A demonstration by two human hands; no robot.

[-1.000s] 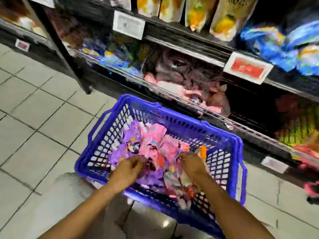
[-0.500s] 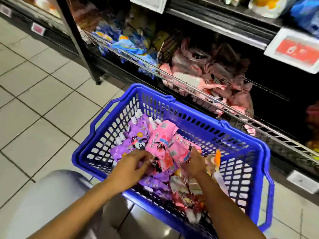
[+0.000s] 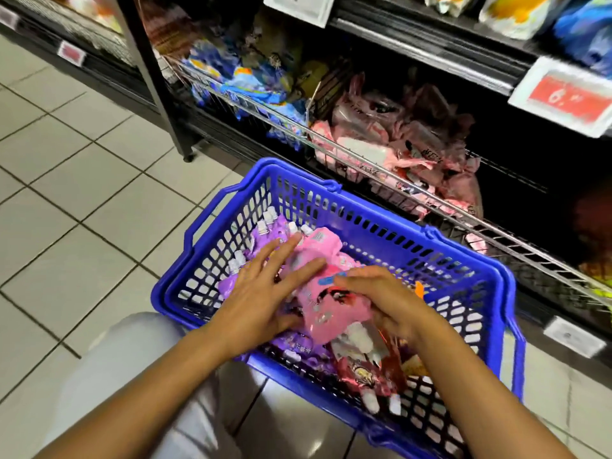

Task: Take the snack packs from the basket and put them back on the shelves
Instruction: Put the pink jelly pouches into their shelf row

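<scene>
The left hand point(image 3: 261, 293) lies flat with its fingers straight and spread, the fingertips resting across the purple spouted pouches point(image 3: 265, 241) and the edge of a pink spouted pouch point(image 3: 326, 304); it curls round nothing. That pink pouch sits on top of the heap in the middle of the blue plastic basket point(image 3: 390, 233), its long axis running from the near right up to the far left, white cap end toward the basket's far left corner, where a row of white caps from the purple pouches also points. It is glossy and crumpled, with a cartoon print that is too blurred to read. The right hand point(image 3: 387, 301) is arched over the pouch's near right part, fingers bent down onto it and seemingly closing on the foil. Behind the basket, a wire-fronted shelf point(image 3: 414, 190) holds a pile of similar pink packs point(image 3: 390, 144).
</scene>
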